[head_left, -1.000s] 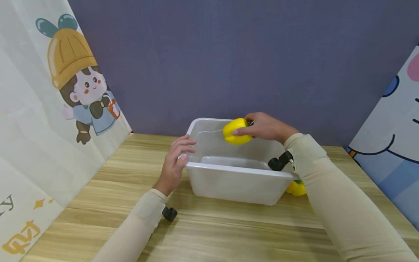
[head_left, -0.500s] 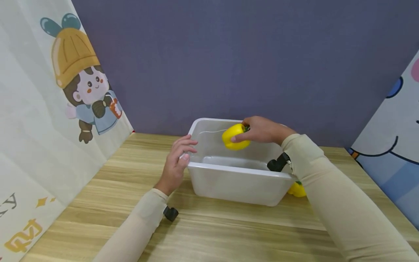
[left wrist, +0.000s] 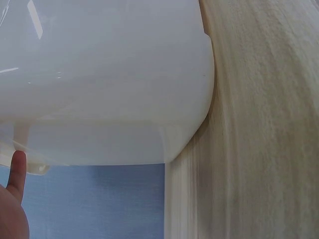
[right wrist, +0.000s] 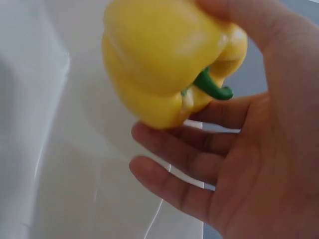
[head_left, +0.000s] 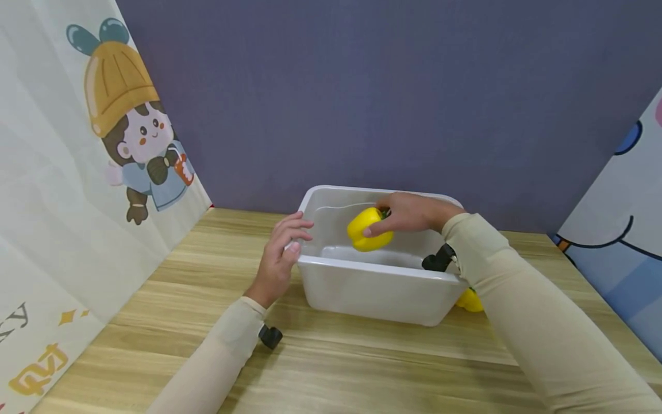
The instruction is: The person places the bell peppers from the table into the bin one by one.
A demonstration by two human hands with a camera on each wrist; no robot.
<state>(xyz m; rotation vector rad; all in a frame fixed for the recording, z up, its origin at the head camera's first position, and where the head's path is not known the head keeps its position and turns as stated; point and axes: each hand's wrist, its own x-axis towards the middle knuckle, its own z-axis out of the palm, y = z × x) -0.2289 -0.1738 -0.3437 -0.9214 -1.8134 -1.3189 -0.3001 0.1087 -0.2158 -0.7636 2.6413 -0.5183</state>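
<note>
In the head view, a yellow bell pepper [head_left: 369, 230] with a green stem is held inside the light grey plastic bin [head_left: 372, 293], below its back rim. My right hand [head_left: 411, 211] pinches it between thumb and fingers. The right wrist view shows the thumb over the pepper [right wrist: 159, 55] and two lower fingers stretched out beneath it. At the bin's left rim rests my left hand [head_left: 277, 259], its fingers lying loosely across the edge. One finger [left wrist: 17, 172] shows near the outer wall of the bin [left wrist: 109, 74] in the left wrist view.
A second yellow bell pepper [head_left: 469, 300] lies on the wooden table [head_left: 331, 368] at the bin's right side, partly hidden by the right sleeve. A dark blue-grey partition [head_left: 362, 98] stands close behind the bin. Printed panels [head_left: 52, 172] flank the table.
My right hand has lowered the bell pepper deeper into the bin and slightly to the left. The left hand stays at the rim, and the head view has shifted a little.
</note>
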